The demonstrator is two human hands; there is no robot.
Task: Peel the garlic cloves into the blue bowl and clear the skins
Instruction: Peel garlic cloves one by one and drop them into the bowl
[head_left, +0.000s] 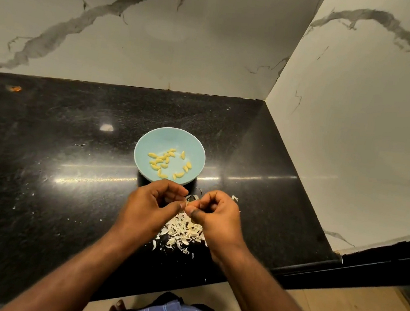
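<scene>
Nearest the counter edge, a heap of skins (184,230) lay under the left hand (152,207) and right hand (217,215), between whose fingertips a garlic clove (188,205) (barely visible) was pinched. Beyond, peeled cloves (165,163) were held in the blue bowl (195,143); skin could be flicked in.

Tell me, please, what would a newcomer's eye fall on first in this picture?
Probably the blue bowl in the middle of the black countertop, with peeled yellow garlic cloves scattered inside it. Just in front of it, the left hand and right hand meet, pinching a small clove between their fingertips. Below them lies a pale heap of skins near the counter's front edge.
</scene>
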